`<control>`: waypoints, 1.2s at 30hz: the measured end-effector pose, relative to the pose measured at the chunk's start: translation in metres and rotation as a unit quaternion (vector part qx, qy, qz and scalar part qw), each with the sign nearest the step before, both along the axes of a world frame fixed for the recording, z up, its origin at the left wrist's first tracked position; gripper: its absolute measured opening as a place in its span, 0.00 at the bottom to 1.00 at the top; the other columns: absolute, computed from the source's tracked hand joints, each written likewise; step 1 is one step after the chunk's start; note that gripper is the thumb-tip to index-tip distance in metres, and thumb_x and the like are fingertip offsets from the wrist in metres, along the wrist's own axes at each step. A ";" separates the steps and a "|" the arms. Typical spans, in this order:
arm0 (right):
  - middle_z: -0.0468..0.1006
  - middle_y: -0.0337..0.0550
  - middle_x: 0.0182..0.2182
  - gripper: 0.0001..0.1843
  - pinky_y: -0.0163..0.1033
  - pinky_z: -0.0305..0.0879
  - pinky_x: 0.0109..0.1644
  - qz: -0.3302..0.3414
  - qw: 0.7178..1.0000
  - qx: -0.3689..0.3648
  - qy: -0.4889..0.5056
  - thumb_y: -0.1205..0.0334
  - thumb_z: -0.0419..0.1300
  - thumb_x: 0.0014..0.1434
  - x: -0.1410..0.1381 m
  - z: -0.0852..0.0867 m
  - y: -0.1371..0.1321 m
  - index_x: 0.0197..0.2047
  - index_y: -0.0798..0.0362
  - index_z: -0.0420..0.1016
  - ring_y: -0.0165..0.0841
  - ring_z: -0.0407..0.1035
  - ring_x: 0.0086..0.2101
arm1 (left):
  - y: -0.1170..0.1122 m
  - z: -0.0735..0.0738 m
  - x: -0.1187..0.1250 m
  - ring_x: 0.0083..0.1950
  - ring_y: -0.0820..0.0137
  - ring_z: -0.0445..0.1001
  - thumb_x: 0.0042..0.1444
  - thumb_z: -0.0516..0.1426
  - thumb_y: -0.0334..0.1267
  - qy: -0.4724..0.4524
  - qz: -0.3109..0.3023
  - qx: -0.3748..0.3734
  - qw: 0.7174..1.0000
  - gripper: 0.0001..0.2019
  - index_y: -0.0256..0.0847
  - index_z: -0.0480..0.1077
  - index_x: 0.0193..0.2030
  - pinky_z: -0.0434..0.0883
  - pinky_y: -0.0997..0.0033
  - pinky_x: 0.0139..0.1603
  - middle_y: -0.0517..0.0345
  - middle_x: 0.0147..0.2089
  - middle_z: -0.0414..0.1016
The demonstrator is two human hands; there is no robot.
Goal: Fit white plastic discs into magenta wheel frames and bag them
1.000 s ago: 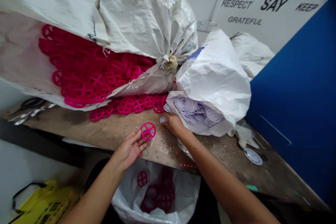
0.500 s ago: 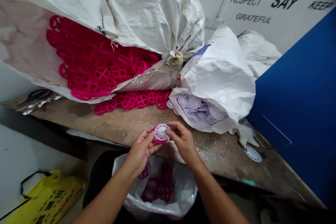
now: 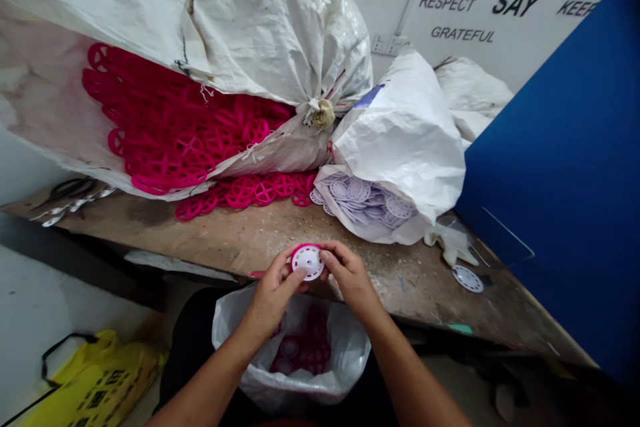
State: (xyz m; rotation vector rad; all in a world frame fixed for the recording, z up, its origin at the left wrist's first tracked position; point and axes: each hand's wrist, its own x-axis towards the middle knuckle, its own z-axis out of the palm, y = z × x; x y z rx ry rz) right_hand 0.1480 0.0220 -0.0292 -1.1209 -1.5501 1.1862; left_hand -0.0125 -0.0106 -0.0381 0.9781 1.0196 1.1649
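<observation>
Both my hands hold one small round part above the table's near edge: a white perforated disc set into a pink spoked ring (image 3: pixel 307 261). My left hand (image 3: pixel 273 290) pinches its left side and my right hand (image 3: pixel 350 277) pinches its right side, fingers closed on it. Right below them hangs an open white plastic bag (image 3: pixel 295 347) with several pink and white parts inside. A big woven sack (image 3: pixel 165 133) full of pink rings lies at the back left. A smaller white sack (image 3: pixel 370 203) of pale discs lies to the right.
The wooden table (image 3: pixel 235 237) is worn and speckled. Loose pink rings (image 3: pixel 250 190) lie along the sack's mouth. One stray white disc (image 3: pixel 467 278) rests at the right. A blue panel (image 3: pixel 565 167) stands at the right, scissors (image 3: pixel 67 190) at the far left, a yellow bag (image 3: pixel 95 383) on the floor.
A second ago my left hand held a pink ring alone while my right took a white disc by the sack. Both hands have since met and the disc now sits in the ring.
</observation>
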 end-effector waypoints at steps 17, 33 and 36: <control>0.74 0.50 0.48 0.14 0.50 0.59 0.54 -0.151 0.860 0.241 -0.424 0.67 0.57 0.57 0.064 0.035 0.058 0.46 0.51 0.76 0.43 0.65 0.49 | -0.008 -0.003 -0.027 0.24 0.69 0.74 0.45 0.63 0.42 0.272 -0.076 0.029 0.959 0.22 0.43 0.72 0.49 0.70 0.71 0.29 0.53 0.38 0.80; 0.77 0.54 0.40 0.14 0.48 0.62 0.39 -0.126 0.778 0.370 -0.492 0.66 0.52 0.55 0.146 -0.004 0.101 0.40 0.42 0.74 0.43 0.71 0.38 | 0.081 -0.010 -0.213 0.51 0.53 0.66 0.51 0.54 0.32 0.613 0.288 0.158 0.718 0.09 0.38 0.70 0.40 0.61 0.52 0.54 0.45 0.44 0.71; 0.77 0.51 0.39 0.13 0.47 0.64 0.42 -0.054 0.839 0.360 -0.405 0.63 0.50 0.57 0.123 -0.014 0.090 0.38 0.42 0.75 0.42 0.71 0.39 | 0.080 -0.015 -0.212 0.46 0.58 0.68 0.52 0.54 0.32 0.607 0.266 0.162 0.731 0.04 0.40 0.69 0.33 0.64 0.56 0.51 0.49 0.38 0.71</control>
